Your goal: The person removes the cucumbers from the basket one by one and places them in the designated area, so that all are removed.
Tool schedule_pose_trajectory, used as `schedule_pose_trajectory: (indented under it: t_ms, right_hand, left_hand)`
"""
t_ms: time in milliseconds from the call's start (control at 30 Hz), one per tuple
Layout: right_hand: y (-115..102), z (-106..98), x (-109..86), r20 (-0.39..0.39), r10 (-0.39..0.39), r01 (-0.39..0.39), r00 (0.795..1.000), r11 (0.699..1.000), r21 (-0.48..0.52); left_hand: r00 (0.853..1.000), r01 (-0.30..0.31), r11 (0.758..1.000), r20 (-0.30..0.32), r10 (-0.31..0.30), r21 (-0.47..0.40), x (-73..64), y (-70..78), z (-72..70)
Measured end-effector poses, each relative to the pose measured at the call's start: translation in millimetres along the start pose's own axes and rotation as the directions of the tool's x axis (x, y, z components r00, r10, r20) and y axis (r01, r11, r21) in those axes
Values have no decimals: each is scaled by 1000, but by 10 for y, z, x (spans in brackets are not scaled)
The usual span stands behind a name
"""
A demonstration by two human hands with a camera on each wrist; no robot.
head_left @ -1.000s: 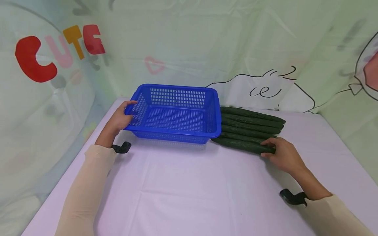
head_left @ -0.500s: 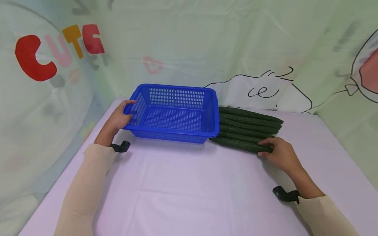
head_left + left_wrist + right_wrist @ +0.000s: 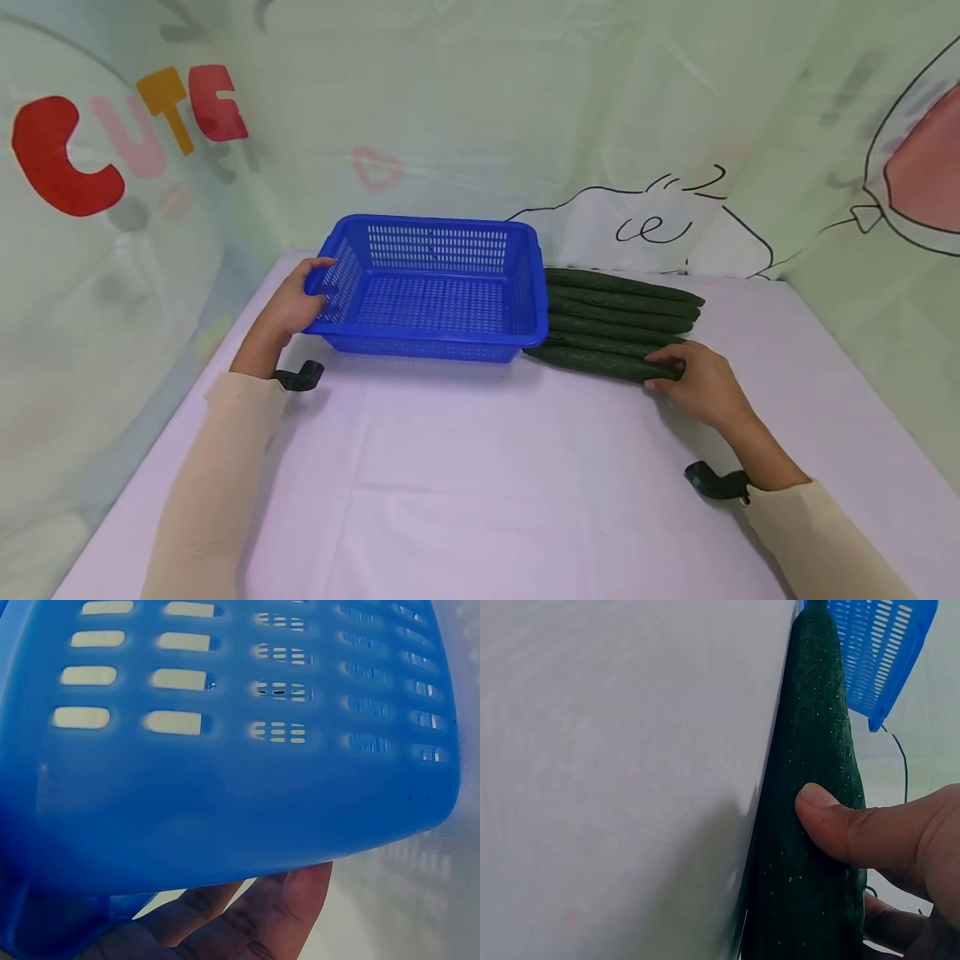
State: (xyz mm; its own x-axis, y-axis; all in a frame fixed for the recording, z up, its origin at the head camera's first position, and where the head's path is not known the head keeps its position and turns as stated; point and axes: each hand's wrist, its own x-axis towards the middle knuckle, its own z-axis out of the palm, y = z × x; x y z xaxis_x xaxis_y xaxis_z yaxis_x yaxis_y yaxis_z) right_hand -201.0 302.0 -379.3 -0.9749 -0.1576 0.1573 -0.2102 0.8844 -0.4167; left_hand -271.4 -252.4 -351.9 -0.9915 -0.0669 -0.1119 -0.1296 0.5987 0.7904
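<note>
A blue plastic basket (image 3: 420, 338) with slotted walls stands on the table, nothing inside it. My left hand (image 3: 292, 302) holds its left end at the rim; in the left wrist view, fingers (image 3: 289, 911) show below the slotted end wall. To the basket's right, several long dark green cucumbers (image 3: 626, 302) lie side by side, their left ends hidden behind it. My right hand (image 3: 703, 385) pinches the right end of the nearest cucumber (image 3: 585, 360). The right wrist view has the thumb (image 3: 832, 825) pressed on this cucumber's side, other fingers partly hidden behind.
A pale cloth covers the table (image 3: 465, 483). Behind it hangs a light green printed curtain (image 3: 450, 108), which also closes in the left and right sides. Each wrist wears a small black camera mount (image 3: 716, 481).
The whole scene has shifted slightly left in the head view. Both hands keep their holds; basket and cucumbers stay in the same places relative to each other.
</note>
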Motion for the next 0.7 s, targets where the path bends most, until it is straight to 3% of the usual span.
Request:
schedule_pose_trajectory:
  t_ms: [233, 400, 600, 667, 700]
  right_hand:
    - [23, -26, -6, 22, 5, -5, 1000, 1000, -9]
    - [64, -30, -74, 15, 9, -9, 1000, 1000, -16]
    - [97, -75, -145, 26, 8, -7, 1000, 1000, -21]
    - [97, -97, -159, 51, 5, -3, 999, 1000, -24]
    - [92, -111, -163, 63, 1, 1, 998, 1000, -25]
  left_hand:
    - [1000, -6, 999, -2, 6, 41, -27, 78, -12]
    - [1000, -24, 988, -15, 26, 155, -8, 132, 33]
    - [997, -1, 955, -74, 24, 298, -39, 166, 151]
    - [993, -10, 929, -104, 52, 370, -95, 184, 180]
    - [988, -17, 905, -130, 80, 425, -138, 198, 191]
